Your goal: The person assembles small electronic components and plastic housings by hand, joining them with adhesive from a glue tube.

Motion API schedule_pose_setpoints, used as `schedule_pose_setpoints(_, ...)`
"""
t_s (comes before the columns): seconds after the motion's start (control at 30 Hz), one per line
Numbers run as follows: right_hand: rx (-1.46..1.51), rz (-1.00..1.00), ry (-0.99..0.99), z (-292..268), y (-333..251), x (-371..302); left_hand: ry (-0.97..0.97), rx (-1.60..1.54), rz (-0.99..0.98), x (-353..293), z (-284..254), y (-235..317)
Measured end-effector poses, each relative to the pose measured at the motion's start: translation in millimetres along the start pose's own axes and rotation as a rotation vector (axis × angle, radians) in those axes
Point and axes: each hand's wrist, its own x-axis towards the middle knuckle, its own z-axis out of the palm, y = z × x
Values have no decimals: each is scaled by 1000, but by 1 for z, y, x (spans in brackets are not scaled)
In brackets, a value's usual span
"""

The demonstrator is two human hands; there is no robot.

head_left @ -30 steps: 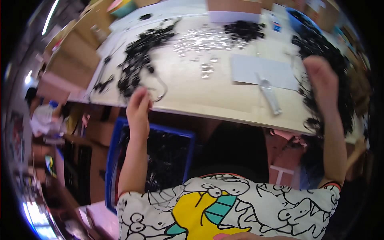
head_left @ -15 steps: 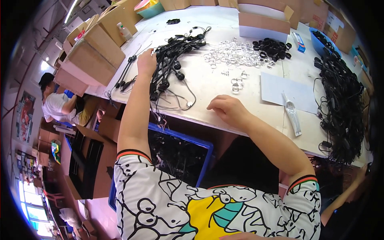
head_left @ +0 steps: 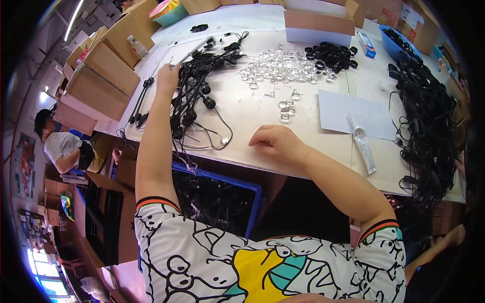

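Note:
My left hand [head_left: 168, 79] reaches to the left side of a tangled pile of black cables [head_left: 194, 76] with round black sockets. Its fingers are closed on a black cable, partly hidden by the hand. Near the table's front edge, my right hand [head_left: 277, 142] rests with curled fingers; nothing shows in them, though the palm is hidden. Beyond it lie a few clear round lenses [head_left: 286, 108] and a larger heap of clear lenses [head_left: 280, 65]. Black rings [head_left: 331, 57] are piled beside that heap.
A white sheet [head_left: 333, 108] and a white tube [head_left: 362, 151] lie to the right. Past them hangs a thick bundle of black cables [head_left: 424, 126]. Cardboard boxes [head_left: 98, 88] stand at left; an open carton [head_left: 319, 25] stands at the back. A blue crate [head_left: 255, 202] sits below the edge.
The view has shifted, so the table contents appear lower left. My left hand stays by the cable pile, with a cable now stretching beyond its fingertips. My right hand remains curled near the edge.

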Motion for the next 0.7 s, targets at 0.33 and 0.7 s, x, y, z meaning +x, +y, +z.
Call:
schedule_pose_setpoints(0.33,-81,-291,354,-6,-16,-11,-102,-1154,39,-70,-111,30)
schedule_pose_setpoints(0.7,-569,-22,225,-39,-141,-99,-812,-554,589,-221,-157,122)
